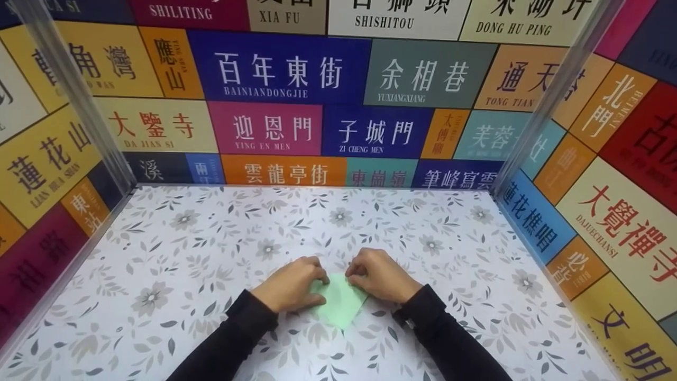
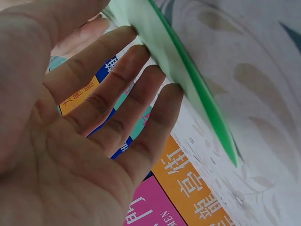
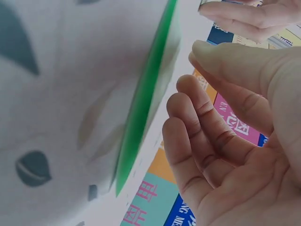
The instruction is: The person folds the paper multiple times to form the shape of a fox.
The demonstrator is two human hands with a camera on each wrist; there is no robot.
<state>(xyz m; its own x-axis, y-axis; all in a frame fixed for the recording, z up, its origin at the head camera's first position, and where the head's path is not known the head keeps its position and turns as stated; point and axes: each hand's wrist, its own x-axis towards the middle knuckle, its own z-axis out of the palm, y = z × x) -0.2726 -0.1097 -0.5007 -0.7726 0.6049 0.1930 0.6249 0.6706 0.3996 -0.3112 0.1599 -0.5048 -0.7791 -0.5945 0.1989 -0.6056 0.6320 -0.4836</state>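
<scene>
A light green sheet of folded paper (image 1: 341, 304) lies on the table between both hands, one corner pointing toward the body. Its edges stand slightly up, showing a brighter green side in both wrist views. My left hand (image 1: 293, 286) rests at the paper's left side, thumb and forefinger on it. In the left wrist view, its long fingers (image 2: 134, 103) are gently bent, with their tips at the paper's edge. My right hand (image 1: 383, 275) is at the upper right edge, thumb and forefinger tips close together. In the right wrist view its other fingers (image 3: 207, 136) are loosely bent beside the paper.
The table (image 1: 211, 233) has a white covering with grey flowers and leaves. Panels with colourful place-name signs (image 1: 280, 69) stand at the back and both sides. Clear strips (image 1: 534, 127) run along the panel corners.
</scene>
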